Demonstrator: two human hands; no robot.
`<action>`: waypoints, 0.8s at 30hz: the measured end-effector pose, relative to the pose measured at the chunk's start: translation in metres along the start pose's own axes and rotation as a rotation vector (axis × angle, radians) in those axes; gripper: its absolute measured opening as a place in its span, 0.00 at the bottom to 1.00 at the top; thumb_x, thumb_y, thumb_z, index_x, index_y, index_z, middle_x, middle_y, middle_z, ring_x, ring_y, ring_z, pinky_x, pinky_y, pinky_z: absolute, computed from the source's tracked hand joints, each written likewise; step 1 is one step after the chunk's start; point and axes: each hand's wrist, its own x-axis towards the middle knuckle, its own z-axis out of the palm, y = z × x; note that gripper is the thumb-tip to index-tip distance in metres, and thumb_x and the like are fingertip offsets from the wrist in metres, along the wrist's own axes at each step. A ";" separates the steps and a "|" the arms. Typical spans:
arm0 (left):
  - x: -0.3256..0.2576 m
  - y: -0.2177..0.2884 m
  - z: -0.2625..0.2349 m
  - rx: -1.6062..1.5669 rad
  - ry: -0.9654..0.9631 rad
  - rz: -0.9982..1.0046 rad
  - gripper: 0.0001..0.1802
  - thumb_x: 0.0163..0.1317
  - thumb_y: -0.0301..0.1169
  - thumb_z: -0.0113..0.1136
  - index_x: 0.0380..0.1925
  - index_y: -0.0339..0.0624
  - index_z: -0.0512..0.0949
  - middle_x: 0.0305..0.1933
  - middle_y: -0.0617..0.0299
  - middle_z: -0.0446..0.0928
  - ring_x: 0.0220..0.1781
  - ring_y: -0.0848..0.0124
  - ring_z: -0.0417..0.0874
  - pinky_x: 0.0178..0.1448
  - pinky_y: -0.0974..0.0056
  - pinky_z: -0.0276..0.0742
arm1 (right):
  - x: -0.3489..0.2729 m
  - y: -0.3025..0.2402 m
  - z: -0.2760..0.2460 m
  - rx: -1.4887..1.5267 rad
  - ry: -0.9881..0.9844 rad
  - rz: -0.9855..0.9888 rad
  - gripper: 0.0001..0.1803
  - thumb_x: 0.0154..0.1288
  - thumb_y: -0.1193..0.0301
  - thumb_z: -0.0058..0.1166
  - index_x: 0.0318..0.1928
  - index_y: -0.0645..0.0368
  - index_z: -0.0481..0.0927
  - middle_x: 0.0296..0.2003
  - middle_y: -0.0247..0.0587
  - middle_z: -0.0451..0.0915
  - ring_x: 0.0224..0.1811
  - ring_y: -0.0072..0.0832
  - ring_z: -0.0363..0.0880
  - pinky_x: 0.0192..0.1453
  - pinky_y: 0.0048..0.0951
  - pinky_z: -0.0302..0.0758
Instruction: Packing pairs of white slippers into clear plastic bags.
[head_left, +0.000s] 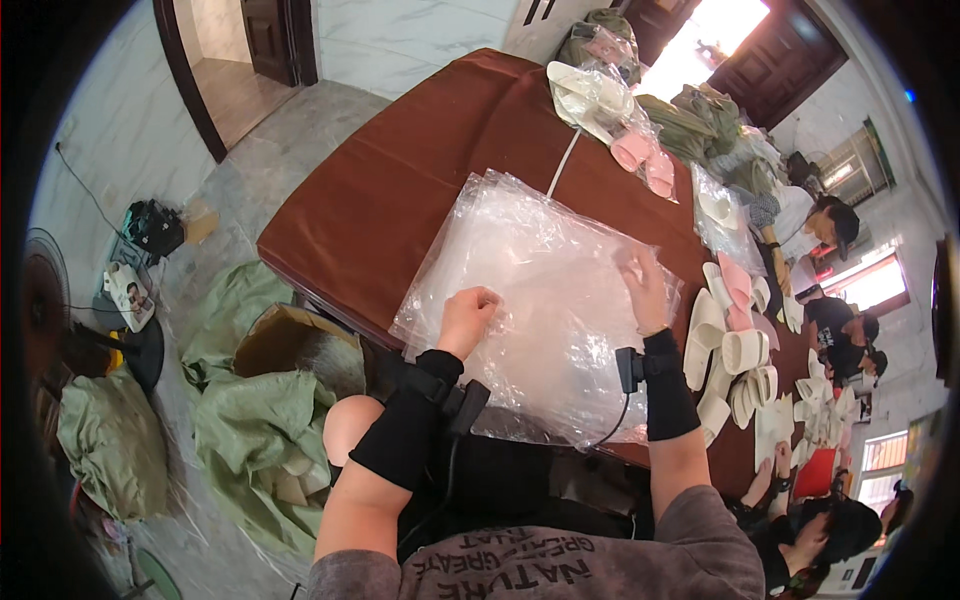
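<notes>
A thick stack of clear plastic bags (545,270) lies in front of me on the brown-covered table, its loose edges wrinkled and shiny. My left hand (468,320) is over the left part of the stack, fingers curled together in a pinch on the plastic. At the right edge, my right hand (645,288) has its thumb and fingers bent around the film. Which layers each hand grips is hard to make out. Both wrists wear black sleeves with small black devices strapped on.
White and pink slippers (740,350) are spread along the table's right side. Bagged slippers (590,100) lie at the far end. Green sacks (260,430) and an open cardboard box (290,345) stand on the floor to my left. Several people (825,225) work along the right side.
</notes>
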 end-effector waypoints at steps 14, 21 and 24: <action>-0.008 0.028 0.009 -0.038 0.050 -0.020 0.09 0.58 0.26 0.53 0.33 0.33 0.80 0.28 0.55 0.82 0.25 0.71 0.83 0.28 0.66 0.77 | -0.015 -0.012 0.032 -0.355 -0.011 -0.189 0.08 0.50 0.78 0.58 0.31 0.57 0.73 0.49 0.42 0.72 0.56 0.41 0.67 0.60 0.39 0.63; -0.010 0.038 0.012 -0.125 0.042 -0.130 0.10 0.58 0.27 0.51 0.32 0.34 0.80 0.27 0.56 0.82 0.25 0.71 0.83 0.27 0.65 0.77 | -0.040 -0.010 0.021 -0.390 0.060 -0.206 0.09 0.49 0.78 0.59 0.31 0.57 0.73 0.48 0.43 0.74 0.55 0.42 0.68 0.61 0.39 0.63; -0.005 0.024 0.010 0.046 0.079 -0.008 0.10 0.58 0.27 0.50 0.33 0.33 0.80 0.27 0.55 0.82 0.25 0.70 0.83 0.26 0.66 0.77 | -0.041 0.007 0.029 -0.476 -0.136 -0.228 0.09 0.48 0.77 0.59 0.32 0.58 0.74 0.44 0.42 0.75 0.52 0.41 0.70 0.58 0.39 0.65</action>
